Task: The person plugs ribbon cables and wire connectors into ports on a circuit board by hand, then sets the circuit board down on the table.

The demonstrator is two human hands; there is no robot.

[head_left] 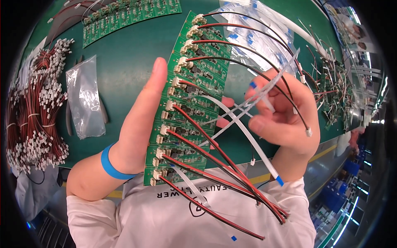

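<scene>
My left hand grips a long green circuit board panel, held up and tilted. The thumb lies along its left edge and fingertips show behind the right edge. A row of cream connectors runs down that edge, each with a red-and-black wire lead hanging off to the right. Several white flat ribbon cables with blue ends also come off the panel. To the right of it, my right hand is curled closed around a short piece of flat ribbon cable with a blue tip, while other ribbons and leads cross in front of the fingers.
Bundled red-and-black leads with white plugs lie at the left, beside a clear plastic bag. Another green panel is at the back. Bagged ribbon cables sit behind, and wired boards are piled at the right.
</scene>
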